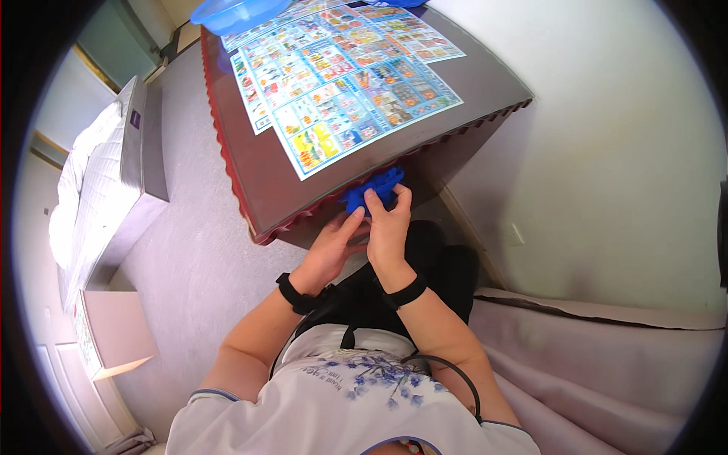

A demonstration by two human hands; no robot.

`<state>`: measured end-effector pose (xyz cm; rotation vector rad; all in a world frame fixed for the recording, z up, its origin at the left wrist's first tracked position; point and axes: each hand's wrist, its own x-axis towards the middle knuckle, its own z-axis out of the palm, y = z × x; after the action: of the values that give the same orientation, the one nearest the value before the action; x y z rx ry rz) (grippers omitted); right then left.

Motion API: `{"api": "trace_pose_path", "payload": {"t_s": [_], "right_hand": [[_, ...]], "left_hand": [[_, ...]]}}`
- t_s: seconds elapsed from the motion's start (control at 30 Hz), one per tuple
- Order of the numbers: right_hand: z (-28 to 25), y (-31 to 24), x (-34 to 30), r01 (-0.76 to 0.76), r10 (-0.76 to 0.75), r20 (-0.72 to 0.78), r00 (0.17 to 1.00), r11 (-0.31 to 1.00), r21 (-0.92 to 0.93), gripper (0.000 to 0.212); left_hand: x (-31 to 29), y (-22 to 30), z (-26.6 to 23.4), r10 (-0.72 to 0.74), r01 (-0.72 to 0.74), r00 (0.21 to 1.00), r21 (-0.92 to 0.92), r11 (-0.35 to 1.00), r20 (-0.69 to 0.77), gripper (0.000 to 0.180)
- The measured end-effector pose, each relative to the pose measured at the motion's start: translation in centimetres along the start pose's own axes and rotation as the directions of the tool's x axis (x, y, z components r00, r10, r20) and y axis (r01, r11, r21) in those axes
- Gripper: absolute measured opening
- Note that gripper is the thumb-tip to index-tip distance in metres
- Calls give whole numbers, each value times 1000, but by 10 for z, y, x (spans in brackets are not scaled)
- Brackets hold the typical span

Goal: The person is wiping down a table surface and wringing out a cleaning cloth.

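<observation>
Just off the near edge of the table, both hands meet at a bright blue, crumpled thing (377, 187). It looks soft and folded, but whether it is cloth or thin plastic I cannot tell. My right hand (390, 227) pinches it from the near right, thumb on top and fingers bent around its side. At its lower left edge, my left hand (327, 252) grips with the thumb pointing up toward it; the left fingertips are partly hidden behind the right hand. Each wrist wears a black band.
Colourful printed sheets (356, 83) lie on the brown table (227, 155), which has a red scalloped edge. A translucent blue basin (235, 14) sits at its far left. A white wall (607, 167) rises at right, a pinkish sofa (607, 364) near right, a bed (102, 182) far left.
</observation>
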<state>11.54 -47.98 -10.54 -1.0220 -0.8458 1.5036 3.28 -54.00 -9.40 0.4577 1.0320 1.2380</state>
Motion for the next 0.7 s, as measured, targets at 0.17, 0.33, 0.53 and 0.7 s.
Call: {"api": "trace_pose_path", "payload": {"t_s": [0.17,0.33,0.53,0.7], "right_hand": [[13,28,-33,-37,49,106,993,993,-111,42],[30,49,-66,-32,85,231,969,974,-224,42],[43,55,-88,34,62,333,941,960,-277,32],[29,51,-74,-45,92,357,930,989,-139,33]], "left_hand": [[-45,4,-37,-13,17,998,68,998,-61,52],[-84,0,-65,-1,7,985,32,999,-173,53],[-108,-2,-80,31,-19,965,47,999,-262,48],[-90,-11,-70,33,-27,964,27,999,-263,43]]}}
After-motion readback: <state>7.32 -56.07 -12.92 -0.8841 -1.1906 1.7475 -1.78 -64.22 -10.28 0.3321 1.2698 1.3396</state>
